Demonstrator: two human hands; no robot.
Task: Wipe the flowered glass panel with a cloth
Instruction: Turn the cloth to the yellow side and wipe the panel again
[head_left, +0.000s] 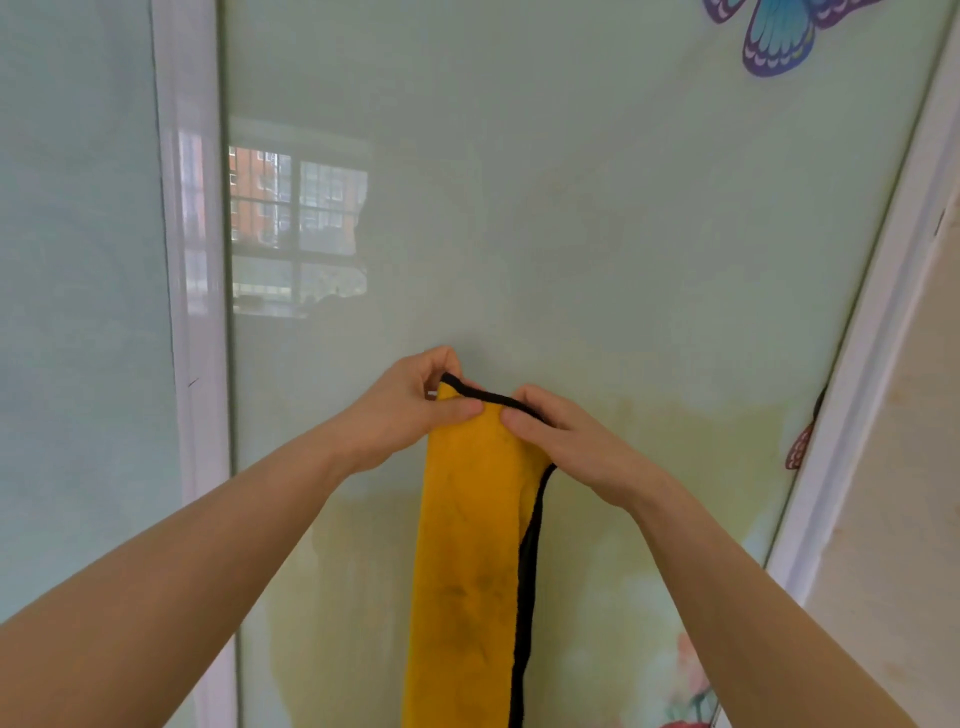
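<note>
A yellow cloth (470, 545) with a black hem hangs straight down in front of the pale green glass panel (571, 218). My left hand (410, 410) pinches its top edge at the left corner. Close beside it, my right hand (566, 441) pinches the same top edge. Dark smudges mark the lower part of the cloth. The panel carries faint pink flowers at the lower right and reflects a window at the left. The cloth hangs just in front of the glass; contact cannot be told.
A white frame post (195, 312) bounds the panel on the left, with another pale pane (78, 312) beyond it. A white frame (872, 332) runs along the right side, next to a cream wall (914, 467). A blue and purple butterfly sticker (779, 36) sits at the upper right.
</note>
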